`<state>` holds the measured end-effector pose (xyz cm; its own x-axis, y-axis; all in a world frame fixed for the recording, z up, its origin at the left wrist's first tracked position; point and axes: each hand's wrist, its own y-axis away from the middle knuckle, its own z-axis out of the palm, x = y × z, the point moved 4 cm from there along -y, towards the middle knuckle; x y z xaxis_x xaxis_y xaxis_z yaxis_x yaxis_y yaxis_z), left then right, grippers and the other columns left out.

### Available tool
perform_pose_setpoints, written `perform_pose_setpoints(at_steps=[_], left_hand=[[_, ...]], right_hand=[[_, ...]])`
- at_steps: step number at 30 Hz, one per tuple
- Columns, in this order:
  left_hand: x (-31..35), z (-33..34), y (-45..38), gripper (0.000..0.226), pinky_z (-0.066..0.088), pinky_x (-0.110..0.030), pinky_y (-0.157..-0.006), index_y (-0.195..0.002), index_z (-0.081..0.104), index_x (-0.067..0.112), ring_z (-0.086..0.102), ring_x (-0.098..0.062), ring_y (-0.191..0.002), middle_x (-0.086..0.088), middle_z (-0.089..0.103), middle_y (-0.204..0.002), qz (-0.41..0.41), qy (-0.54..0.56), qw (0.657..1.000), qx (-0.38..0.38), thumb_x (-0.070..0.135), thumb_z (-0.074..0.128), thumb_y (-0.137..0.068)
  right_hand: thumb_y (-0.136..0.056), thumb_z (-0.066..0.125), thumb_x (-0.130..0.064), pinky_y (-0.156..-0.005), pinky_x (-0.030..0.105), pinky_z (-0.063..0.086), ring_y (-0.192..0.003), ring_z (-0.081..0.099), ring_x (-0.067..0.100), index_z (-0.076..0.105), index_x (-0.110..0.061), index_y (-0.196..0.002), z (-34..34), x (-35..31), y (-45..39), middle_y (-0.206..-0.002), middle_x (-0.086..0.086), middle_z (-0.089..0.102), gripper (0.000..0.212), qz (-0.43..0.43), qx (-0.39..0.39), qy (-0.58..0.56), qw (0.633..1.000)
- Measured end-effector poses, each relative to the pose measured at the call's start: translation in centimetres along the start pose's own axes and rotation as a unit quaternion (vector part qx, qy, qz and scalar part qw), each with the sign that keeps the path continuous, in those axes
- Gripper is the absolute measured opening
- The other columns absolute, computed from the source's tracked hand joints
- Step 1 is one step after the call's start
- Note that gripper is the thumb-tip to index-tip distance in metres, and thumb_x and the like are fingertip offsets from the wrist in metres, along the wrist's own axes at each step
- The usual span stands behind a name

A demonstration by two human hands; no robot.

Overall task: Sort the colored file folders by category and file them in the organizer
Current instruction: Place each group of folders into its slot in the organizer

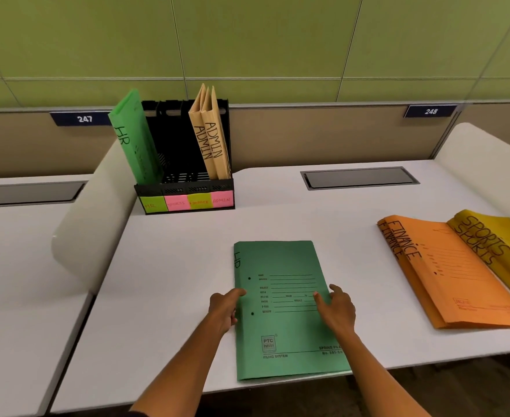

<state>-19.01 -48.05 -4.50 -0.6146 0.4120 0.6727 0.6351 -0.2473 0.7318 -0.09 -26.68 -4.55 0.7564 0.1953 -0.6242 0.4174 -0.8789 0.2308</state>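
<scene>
Green folders (pixel 287 308): two. Tan folders (pixel 210 136): two. Orange folders (pixel 446 272): two. Yellow folders (pixel 500 236): two. Organizer (pixel 184 188): one, four labelled slots.

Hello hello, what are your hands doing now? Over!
Left hand and right hand open, touching green HR folder flat on desk. Organizer: HR slot holds one green folder. Path clear.

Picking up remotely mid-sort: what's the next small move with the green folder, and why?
Probably grip the green HR folder by its side edges and lift it: both the left hand and right hand rest open on it, and the organizer's HR slot already holds its match.
</scene>
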Motion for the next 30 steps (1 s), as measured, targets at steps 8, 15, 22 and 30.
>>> perform_pose_setpoints(at_steps=[8,15,22,30], left_hand=[[1.0,-0.1,-0.1,0.045,0.059,-0.035,-0.061,-0.108,0.062,-0.004,0.07,-0.028,-0.08,-0.016,0.072,-0.096,0.012,0.023,0.994,-0.102,0.017,0.082,-0.074],[1.9,-0.8,-0.9,0.051,0.053,-0.035,-0.073,-0.096,0.048,0.007,0.061,-0.025,-0.091,-0.015,0.063,-0.108,0.101,-0.09,0.991,-0.023,0.023,0.087,-0.068],[2.3,-1.4,-1.1,0.065,0.059,-0.047,-0.083,-0.113,0.055,-0.004,0.07,-0.033,-0.093,-0.018,0.069,-0.107,0.077,-0.031,0.993,-0.085,0.013,0.091,-0.061],[6.2,-1.1,0.3,0.036,0.062,-0.04,-0.073,-0.109,0.062,0.006,0.073,-0.027,-0.085,-0.012,0.073,-0.103,0.203,0.025,0.975,-0.09,0.009,0.079,-0.078]], right_hand=[[-0.089,0.06,-0.046,-0.099,0.044,0.047,-0.117,0.057,0.034,0.045,-0.013,-0.139,0.8,-1.2,0.0,-0.129,0.013,0.06,0.061,0.006,0.01,-0.012,1.0],[-0.087,0.055,-0.059,-0.097,0.044,0.047,-0.117,0.056,0.036,0.048,-0.016,-0.136,1.5,-2.3,0.3,-0.128,0.013,0.06,0.066,0.011,0.022,0.013,1.0],[-0.087,0.048,-0.067,-0.089,0.037,0.045,-0.108,0.061,0.025,0.047,-0.022,-0.135,1.6,-2.3,-0.2,-0.116,0.002,0.067,0.066,0.005,-0.018,-0.017,1.0],[-0.087,0.063,-0.05,-0.096,0.042,0.049,-0.11,0.061,0.028,0.05,-0.016,-0.132,-0.3,-6.6,-2.1,-0.122,0.013,0.063,0.058,-0.034,-0.042,-0.055,0.997]])
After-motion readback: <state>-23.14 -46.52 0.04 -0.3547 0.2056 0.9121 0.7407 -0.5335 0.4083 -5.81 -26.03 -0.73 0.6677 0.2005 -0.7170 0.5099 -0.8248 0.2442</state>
